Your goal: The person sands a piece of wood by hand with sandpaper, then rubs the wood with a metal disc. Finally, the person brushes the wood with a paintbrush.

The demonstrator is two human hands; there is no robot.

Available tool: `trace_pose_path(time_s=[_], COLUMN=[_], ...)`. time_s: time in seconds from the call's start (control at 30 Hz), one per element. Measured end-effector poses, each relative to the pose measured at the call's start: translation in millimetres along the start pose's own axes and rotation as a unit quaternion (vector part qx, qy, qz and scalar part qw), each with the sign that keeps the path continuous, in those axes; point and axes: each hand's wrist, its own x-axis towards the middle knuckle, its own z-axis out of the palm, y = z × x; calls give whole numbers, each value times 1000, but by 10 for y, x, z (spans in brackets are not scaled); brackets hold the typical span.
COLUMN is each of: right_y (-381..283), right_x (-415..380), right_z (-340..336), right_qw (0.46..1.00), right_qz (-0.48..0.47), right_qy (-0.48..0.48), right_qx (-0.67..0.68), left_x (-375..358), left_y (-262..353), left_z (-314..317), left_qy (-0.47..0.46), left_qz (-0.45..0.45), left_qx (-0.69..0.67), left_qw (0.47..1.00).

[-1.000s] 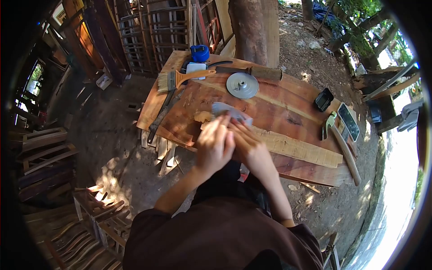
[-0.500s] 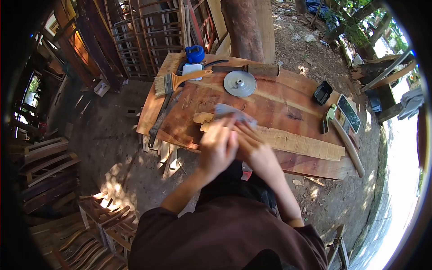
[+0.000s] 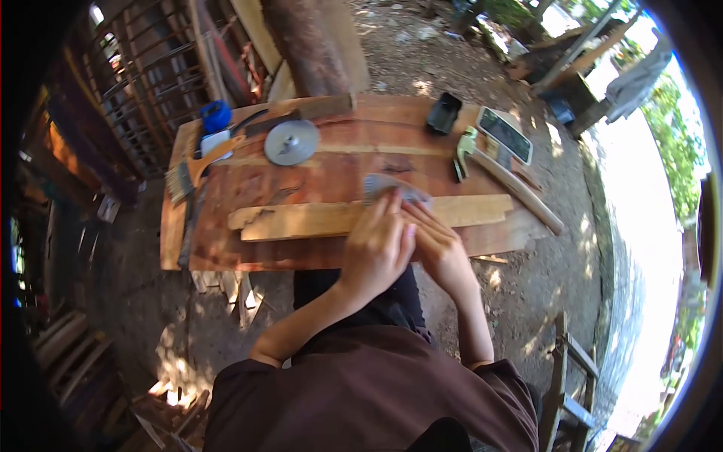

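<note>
A long pale wooden strip [image 3: 301,221] lies across a reddish-brown wooden tabletop [image 3: 339,172]. My left hand [image 3: 376,245] and my right hand [image 3: 443,255] are side by side over the strip, right of its middle. Both press a thin grey sheet, which looks like sandpaper [image 3: 382,183], against the wood. Its far edge sticks out beyond my fingertips, and my fingers hide the rest. The strip's left end is ragged, with a dark crack.
Along the table's left side are a blue tape measure [image 3: 216,115], a paintbrush [image 3: 197,167] and a metal disc [image 3: 292,142]. At the right lie a black tray [image 3: 444,113], a hammer [image 3: 516,183] and a phone [image 3: 505,135]. A wooden frame [image 3: 572,377] stands at lower right.
Both hands have slid rightward along the strip with the sheet, from near its ragged left end to past its middle. The camera view has turned to the right.
</note>
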Motion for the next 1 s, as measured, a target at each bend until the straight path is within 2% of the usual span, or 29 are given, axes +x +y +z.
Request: trace_pose_path(time_s=[0.1, 0.2, 0.3, 0.47, 0.57, 0.7, 0.73, 0.77, 0.83, 0.87, 0.93, 1.0], right_y=[167, 182, 105, -181, -311, -240, -138, -35, 192, 280, 404, 437], right_x=[-450, -591, -434, 179, 339, 262, 142, 49, -199, -305, -443, -489], right_z=[-443, -567, -378, 285, 488, 395, 323, 192, -63, -173, -394, -453], right_qw=[992, 986, 991, 997, 993, 996, 999, 998, 988, 979, 964, 963], right_qz=[95, 126, 84, -56, -103, -57, -15, 6, 70, 100, 159, 153], right_qy=[50, 71, 58, 8, -9, 25, 40, 58, 102, 132, 151, 144], right_qx=[-70, -87, -88, 43, 59, 56, 34, -12, -96, -118, -152, -171], left_x=[189, 213, 158, -157, -297, -186, -80, 18, 175, 213, 273, 241], left_y=[386, 482, 328, -203, -347, -251, -166, -64, 97, 189, 398, 410], left_z=[598, 725, 508, -324, -576, -323, -183, 17, 473, 629, 708, 653], left_qy=[-33, -48, -47, -17, 6, 10, 7, 4, -22, -64, -91, -101], left_qz=[68, 94, 71, -25, -49, -51, -18, -16, 46, 61, 98, 93], left_qx=[-87, -117, -103, 31, 92, 65, 72, 33, -38, -36, -35, -46], left_qw=[993, 987, 991, 999, 995, 997, 997, 999, 998, 995, 990, 989])
